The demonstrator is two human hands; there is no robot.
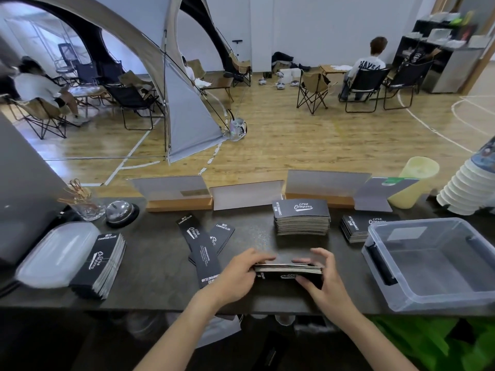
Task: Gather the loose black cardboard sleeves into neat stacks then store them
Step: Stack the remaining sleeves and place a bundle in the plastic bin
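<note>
Squaring step: left hand (238, 275) and right hand (322, 281) — fingers (259, 256) curled — grip the sleeve stack (288, 269) by its ends. Next, probably: add the loose sleeves (203, 253), then fill the clear bin (455, 298).

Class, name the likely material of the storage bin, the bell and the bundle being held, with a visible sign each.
Storage bin: probably plastic, glossy; its walls are see-through. Bell: polished metal dome, mirroring light. Bundle in the left hand and right hand: matte black card, seemingly; pale layered edges show.
</note>
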